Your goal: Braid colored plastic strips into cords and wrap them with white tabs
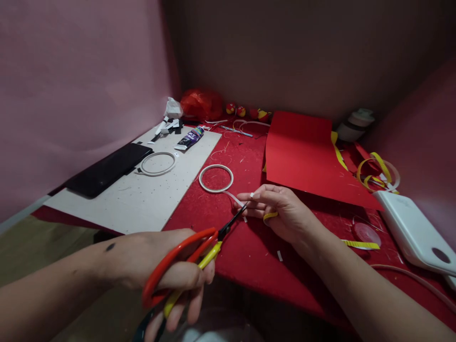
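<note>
My left hand grips a pair of scissors with red and yellow handles. The dark blades point up and right, nearly closed, with their tips at the fingers of my right hand. That hand pinches a small white piece between thumb and forefinger. A thin pale strip runs from beside the white ring to the blade tips and right fingers. Whether the strip is joined to the ring I cannot tell. A yellow band shows against the right hand. White scraps lie on the red cloth.
To the left, a pale board carries a black phone, a second ring and a purple tube. Red sheets lie right of centre. A white power bank, yellow strips and a bottle are farther right.
</note>
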A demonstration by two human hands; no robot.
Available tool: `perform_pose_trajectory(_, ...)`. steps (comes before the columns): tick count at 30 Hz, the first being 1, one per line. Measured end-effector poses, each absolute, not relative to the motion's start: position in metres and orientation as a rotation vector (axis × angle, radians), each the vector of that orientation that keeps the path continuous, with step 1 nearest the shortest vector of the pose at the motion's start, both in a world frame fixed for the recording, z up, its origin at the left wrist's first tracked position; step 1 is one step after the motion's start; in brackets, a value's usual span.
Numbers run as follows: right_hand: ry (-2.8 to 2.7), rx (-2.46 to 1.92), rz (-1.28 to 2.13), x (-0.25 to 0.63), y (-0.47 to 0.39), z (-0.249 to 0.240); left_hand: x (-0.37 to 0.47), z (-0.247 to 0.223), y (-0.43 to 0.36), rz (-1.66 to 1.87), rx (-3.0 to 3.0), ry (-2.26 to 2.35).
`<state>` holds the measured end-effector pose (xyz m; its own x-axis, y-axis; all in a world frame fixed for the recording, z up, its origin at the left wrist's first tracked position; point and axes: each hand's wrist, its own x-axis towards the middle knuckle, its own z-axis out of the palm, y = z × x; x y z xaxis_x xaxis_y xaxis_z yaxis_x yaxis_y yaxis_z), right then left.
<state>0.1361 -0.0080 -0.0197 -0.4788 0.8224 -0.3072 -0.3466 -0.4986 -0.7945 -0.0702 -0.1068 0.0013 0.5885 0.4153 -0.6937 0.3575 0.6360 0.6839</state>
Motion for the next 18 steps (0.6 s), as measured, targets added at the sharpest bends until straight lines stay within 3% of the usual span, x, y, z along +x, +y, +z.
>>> perform_pose_trajectory(8,-1.001,-0.76,2.178,0.135,-0.007,-0.019,-0.077,-0.004,-0.111,0.045,0.91,0.882)
perform_pose_trajectory(18,-1.138,-0.85,2.084,0.129,-0.007,-0.022,-0.065,0.012,-0.116,-0.189,1.174,0.972)
